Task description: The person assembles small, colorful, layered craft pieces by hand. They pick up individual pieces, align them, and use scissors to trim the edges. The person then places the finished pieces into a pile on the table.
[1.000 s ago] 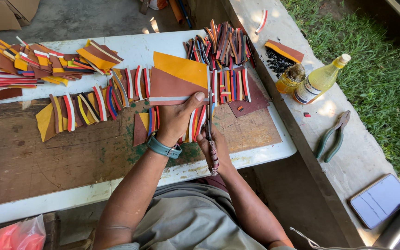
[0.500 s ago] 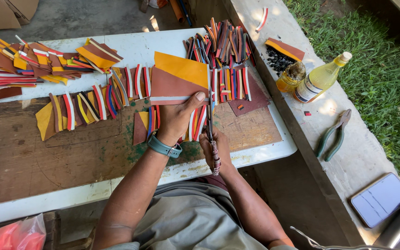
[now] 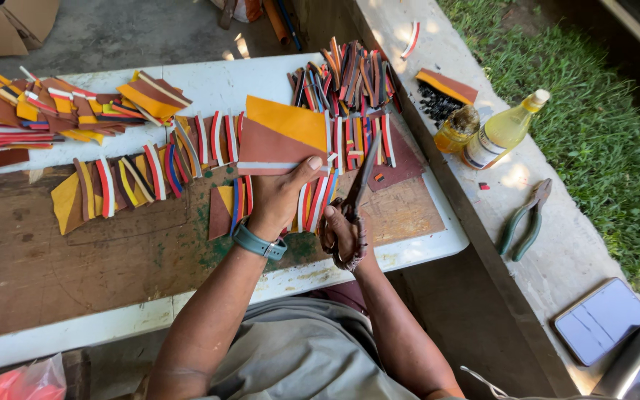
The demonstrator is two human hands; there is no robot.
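the left hand (image 3: 279, 196) grips a brown-and-orange layered sheet (image 3: 283, 137) while the right hand (image 3: 344, 233), closed on dark scissors (image 3: 357, 185), seems mid-cut; steady blade alignment likely matters next.

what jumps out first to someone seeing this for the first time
The bright striped strips fanned across the worn white table catch the eye first. At the middle, the left hand holds a brown and orange sheet while the right hand works big scissors along its edge. Yellow bottles and green-handled pliers sit on the ledge at right.
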